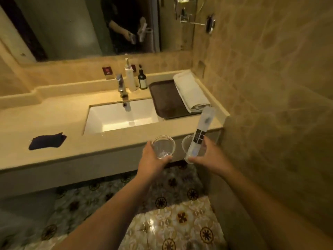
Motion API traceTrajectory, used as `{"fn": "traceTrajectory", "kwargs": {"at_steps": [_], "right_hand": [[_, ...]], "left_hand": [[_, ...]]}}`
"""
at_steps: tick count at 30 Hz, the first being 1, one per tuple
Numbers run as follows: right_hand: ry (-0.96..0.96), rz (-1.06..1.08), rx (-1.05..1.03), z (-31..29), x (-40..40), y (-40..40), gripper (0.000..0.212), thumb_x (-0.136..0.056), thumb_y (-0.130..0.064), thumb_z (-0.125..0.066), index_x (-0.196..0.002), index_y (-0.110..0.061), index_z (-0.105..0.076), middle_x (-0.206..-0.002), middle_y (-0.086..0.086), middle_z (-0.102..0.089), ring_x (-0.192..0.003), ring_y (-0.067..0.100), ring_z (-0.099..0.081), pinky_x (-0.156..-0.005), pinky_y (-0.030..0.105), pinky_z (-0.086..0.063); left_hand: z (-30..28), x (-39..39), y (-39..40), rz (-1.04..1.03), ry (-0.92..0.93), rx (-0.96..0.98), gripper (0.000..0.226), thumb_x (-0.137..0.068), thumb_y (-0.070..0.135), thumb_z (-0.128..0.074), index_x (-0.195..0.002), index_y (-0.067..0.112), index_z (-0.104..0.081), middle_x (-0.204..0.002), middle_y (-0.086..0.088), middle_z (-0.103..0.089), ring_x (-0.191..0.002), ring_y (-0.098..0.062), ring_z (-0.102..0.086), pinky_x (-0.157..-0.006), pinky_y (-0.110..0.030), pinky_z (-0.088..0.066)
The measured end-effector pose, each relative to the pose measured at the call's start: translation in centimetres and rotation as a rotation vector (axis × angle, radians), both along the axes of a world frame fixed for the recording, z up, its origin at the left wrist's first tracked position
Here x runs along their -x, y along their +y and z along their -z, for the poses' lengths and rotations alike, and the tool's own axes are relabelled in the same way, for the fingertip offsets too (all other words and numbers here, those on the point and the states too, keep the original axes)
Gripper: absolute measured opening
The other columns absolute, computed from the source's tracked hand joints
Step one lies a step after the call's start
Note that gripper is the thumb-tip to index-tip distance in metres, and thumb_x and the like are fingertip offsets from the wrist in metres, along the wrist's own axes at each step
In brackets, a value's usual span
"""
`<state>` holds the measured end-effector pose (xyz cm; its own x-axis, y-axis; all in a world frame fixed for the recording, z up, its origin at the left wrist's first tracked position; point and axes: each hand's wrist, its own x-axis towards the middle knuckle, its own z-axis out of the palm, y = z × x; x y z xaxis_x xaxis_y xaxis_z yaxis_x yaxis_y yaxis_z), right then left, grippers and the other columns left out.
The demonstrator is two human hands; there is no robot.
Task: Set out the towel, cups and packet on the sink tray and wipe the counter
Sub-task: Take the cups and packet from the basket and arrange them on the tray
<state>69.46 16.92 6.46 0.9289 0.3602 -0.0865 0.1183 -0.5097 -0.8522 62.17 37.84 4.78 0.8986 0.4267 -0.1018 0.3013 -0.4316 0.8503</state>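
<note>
My left hand (153,157) grips a clear plastic cup (164,146) in front of the counter's edge. My right hand (207,156) holds a second clear cup (186,144) together with a long translucent packet (202,130) that sticks up and leans toward the tray. The dark brown tray (165,98) lies on the counter right of the sink. A rolled white towel (191,91) rests along the tray's right side. A dark blue cloth (47,140) lies flat on the counter at the left.
The white sink basin (122,116) sits mid-counter under a chrome faucet (121,85). A white pump bottle (130,76) and a dark bottle (142,80) stand behind it. The tiled wall (270,87) closes the right side. A mirror (81,24) hangs above.
</note>
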Motion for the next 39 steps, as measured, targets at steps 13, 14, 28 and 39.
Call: {"fn": "traceTrajectory", "kwargs": {"at_steps": [13,14,28,39], "right_hand": [[-0.115,-0.088,0.076,-2.6,-31.6,11.3,0.074,-0.063,-0.043,-0.086,-0.120,-0.040,-0.040,-0.113,-0.014,-0.050,-0.102,0.010,-0.051,-0.067,0.015,-0.038],[-0.113,-0.083,0.073,-2.1,-33.9,12.1,0.075,-0.062,-0.044,-0.085,-0.123,-0.038,-0.041,-0.115,-0.013,-0.051,-0.104,0.010,-0.052,-0.068,0.015,-0.038],[-0.017,-0.110,0.139,4.0,-58.6,23.0,0.083,-0.064,-0.041,-0.085,-0.134,-0.030,-0.040,-0.132,0.000,-0.054,-0.116,0.020,-0.055,-0.100,0.041,-0.047],[0.051,-0.193,0.242,7.8,-64.3,24.6,0.085,-0.068,-0.042,-0.084,-0.138,-0.031,-0.036,-0.138,-0.001,-0.050,-0.123,0.022,-0.052,-0.104,0.042,-0.045]], "left_hand": [[0.6,-28.8,9.6,-0.157,-0.017,0.005,0.098,-0.073,0.045,-0.084,-0.148,0.021,-0.027,-0.153,-0.007,-0.040,-0.133,-0.028,-0.047,-0.102,-0.040,-0.044],[1.2,-31.2,10.8,-0.153,-0.023,0.023,0.098,-0.072,0.045,-0.084,-0.148,0.021,-0.027,-0.153,-0.007,-0.040,-0.134,-0.028,-0.047,-0.102,-0.040,-0.044],[6.3,-56.3,20.4,-0.114,0.048,0.079,0.093,-0.070,0.041,-0.088,-0.144,0.025,-0.034,-0.146,0.001,-0.047,-0.130,-0.023,-0.050,-0.102,-0.036,-0.043],[8.2,-61.0,22.1,-0.146,0.099,0.084,0.079,-0.072,0.029,-0.088,-0.136,0.023,-0.042,-0.138,-0.001,-0.054,-0.125,-0.022,-0.054,-0.099,-0.031,-0.043]]}}
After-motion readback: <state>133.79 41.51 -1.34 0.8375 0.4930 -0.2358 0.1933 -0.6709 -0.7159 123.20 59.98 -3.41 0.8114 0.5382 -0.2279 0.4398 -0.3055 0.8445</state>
